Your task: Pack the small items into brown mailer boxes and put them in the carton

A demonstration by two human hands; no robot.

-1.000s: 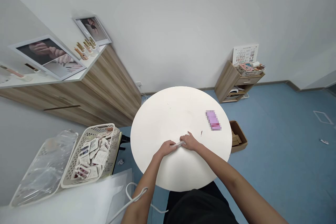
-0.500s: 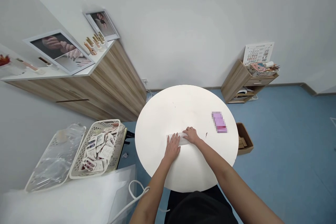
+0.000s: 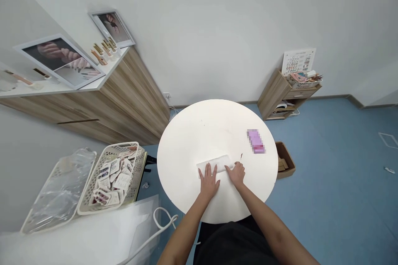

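Note:
A folded white sheet (image 3: 221, 162), thin and soft-looking, lies slightly aslant on the round white table (image 3: 186, 136). Whether it is cloth, paper or plastic I cannot tell. My left hand (image 3: 209, 181) rests on its left half, fingers spread flat and pointing away from me. At the sheet's lower right edge is my right hand (image 3: 237, 174), with thumb and curled fingers closed about the edge. A pixelated purple thing (image 3: 256, 141) lies farther right on the table, and a small dark mark (image 3: 241, 156) shows beyond my right hand.
Left of the table stand a white basket (image 3: 81, 205) of printed cards and another tray (image 3: 29, 219) with clear plastic. A wood-grain cabinet (image 3: 130, 91) holds framed pictures and bottles. A small shelf (image 3: 269, 95) and a cardboard box (image 3: 287, 172) are to the right. A white cable (image 3: 155, 232) loops near my left arm.
The white sheet now shows a wider surface. My right hand has moved from its upper edge to the lower right edge, nearer me. My left hand has shifted slightly nearer me, fingers more spread.

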